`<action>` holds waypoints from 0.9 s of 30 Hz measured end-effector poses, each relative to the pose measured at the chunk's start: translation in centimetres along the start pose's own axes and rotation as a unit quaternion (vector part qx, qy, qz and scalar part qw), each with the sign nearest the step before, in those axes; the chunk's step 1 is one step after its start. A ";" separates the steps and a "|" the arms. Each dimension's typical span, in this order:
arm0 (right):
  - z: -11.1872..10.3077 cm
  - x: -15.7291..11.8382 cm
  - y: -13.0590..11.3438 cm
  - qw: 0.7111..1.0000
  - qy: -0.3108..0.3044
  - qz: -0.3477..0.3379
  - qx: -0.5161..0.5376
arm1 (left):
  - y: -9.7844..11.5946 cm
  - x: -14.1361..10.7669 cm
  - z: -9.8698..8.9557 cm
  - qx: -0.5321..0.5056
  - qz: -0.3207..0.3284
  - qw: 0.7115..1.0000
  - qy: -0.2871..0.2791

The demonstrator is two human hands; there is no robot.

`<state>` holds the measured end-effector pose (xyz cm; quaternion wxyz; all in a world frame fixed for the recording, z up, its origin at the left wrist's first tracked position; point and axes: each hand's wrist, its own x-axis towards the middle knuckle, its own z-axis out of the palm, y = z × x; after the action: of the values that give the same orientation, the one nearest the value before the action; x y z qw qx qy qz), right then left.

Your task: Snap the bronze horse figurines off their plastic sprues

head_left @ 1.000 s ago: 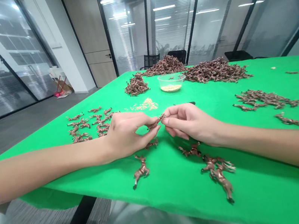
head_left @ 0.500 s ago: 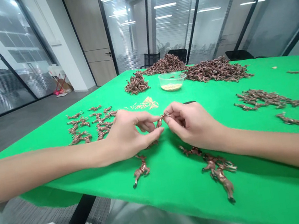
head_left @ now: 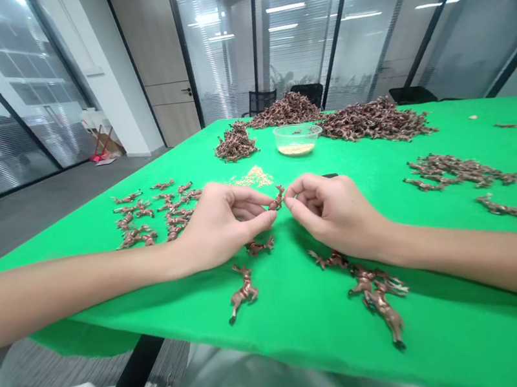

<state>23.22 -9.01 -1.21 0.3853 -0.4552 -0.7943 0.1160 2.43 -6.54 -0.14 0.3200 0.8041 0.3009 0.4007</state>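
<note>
Between the thumb and fingers of my left hand (head_left: 217, 226) is a small shiny brown deer figurine (head_left: 278, 199), its head end pointing up. My right hand (head_left: 337, 210) is just to its right with thumb and index finger pinched together; whatever is in that pinch is too small to make out. Under my left hand lies another deer figurine (head_left: 261, 246), and nearer the table edge is a single deer (head_left: 243, 292). Below my right hand several more deer (head_left: 381, 305) lie overlapping.
Green cloth (head_left: 305, 336) covers the table. Loose deer (head_left: 137, 214) lie at left, with others at right (head_left: 461, 169). Beyond my hands are tiny pale yellow pieces (head_left: 256, 176), a clear plastic bowl (head_left: 297, 133) and large heaps of figurines (head_left: 375, 121).
My right fingers have come slightly away from the deer, which now shows more fully in my left hand. My left hand has shifted slightly left and up.
</note>
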 end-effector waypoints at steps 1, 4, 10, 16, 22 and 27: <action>0.0 0.0 0.0 1.000 -0.004 0.007 0.004 | -0.1 0.0 0.0 -0.001 0.000 1.000 -0.002; -0.1 0.1 0.2 1.000 -0.015 0.024 0.011 | -0.2 0.2 -0.1 0.002 0.001 1.000 -0.004; -0.2 -0.1 -0.2 0.998 -0.057 0.002 0.027 | -0.8 0.4 -0.2 -0.006 0.021 0.999 -0.042; -0.2 -0.3 -0.3 0.997 -0.055 -0.048 0.002 | -1.2 0.5 -0.4 0.050 0.077 0.994 -0.061; -0.1 -0.4 -0.1 0.995 -0.060 -0.079 -0.016 | -0.8 0.4 -0.4 0.082 0.108 0.988 -0.073; -0.1 -0.5 -0.1 0.993 -0.064 -0.101 -0.023 | -0.6 0.4 -0.3 0.059 0.102 0.988 -0.096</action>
<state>23.38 -9.42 -1.36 0.3331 -0.3731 -0.8615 0.0873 2.22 -5.78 -0.27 0.2566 0.8827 0.2086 0.3340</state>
